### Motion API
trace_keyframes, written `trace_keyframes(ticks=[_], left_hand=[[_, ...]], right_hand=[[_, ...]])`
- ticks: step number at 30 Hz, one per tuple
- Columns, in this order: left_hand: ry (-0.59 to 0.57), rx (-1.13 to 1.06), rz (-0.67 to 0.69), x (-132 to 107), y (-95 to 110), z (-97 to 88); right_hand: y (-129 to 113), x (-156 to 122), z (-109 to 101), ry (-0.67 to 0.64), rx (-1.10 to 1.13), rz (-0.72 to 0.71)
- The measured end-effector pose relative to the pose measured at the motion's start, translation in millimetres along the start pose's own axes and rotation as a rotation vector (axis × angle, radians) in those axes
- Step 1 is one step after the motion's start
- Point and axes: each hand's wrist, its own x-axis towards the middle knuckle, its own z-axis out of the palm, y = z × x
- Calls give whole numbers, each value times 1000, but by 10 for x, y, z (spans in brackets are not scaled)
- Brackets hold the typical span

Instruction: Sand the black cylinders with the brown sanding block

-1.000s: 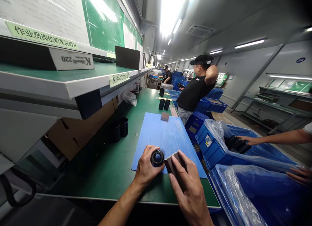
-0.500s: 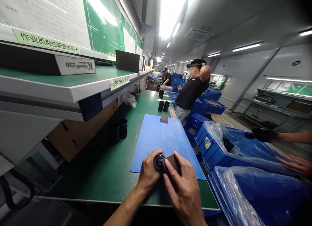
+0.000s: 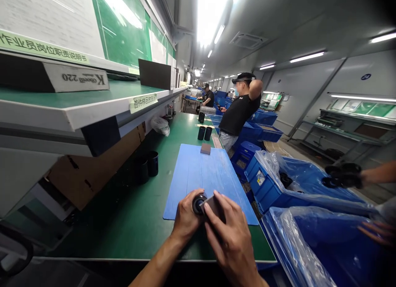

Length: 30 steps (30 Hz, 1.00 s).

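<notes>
Above the blue mat [image 3: 198, 171], hands together!
Left hand [image 3: 185, 217] clamped a black cylinder [image 3: 198, 204], seemingly steadying it while right hand [image 3: 232, 241] held a dark block [image 3: 212, 206] against its end.

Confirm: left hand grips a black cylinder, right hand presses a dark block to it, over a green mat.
Wrong: the mat is blue, in the head view, on a green bench. The left hand grips the black cylinder, the right hand presses the dark block to it.
</notes>
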Motion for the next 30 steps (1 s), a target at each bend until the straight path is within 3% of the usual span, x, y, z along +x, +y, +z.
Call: trace_keyframes(ticks=[11, 15, 18, 23, 27, 30], left_hand=[[-25, -18, -19, 21, 28, -32], [-12, 4, 3, 16, 14, -30], [-21, 17, -9, 29, -11, -38], [31, 53, -25, 36, -19, -37], [14, 60, -12, 18, -7, -32], [-9, 39, -18, 7, -4, -33]], right_hand=[[34, -68, 18, 79, 52, 45], [-7, -56, 39, 37, 30, 16], [50, 155, 68, 42, 90, 112], [429, 520, -49, 139, 353, 344], [503, 291, -183, 171, 325, 405], [320, 77, -194, 105, 217, 253]])
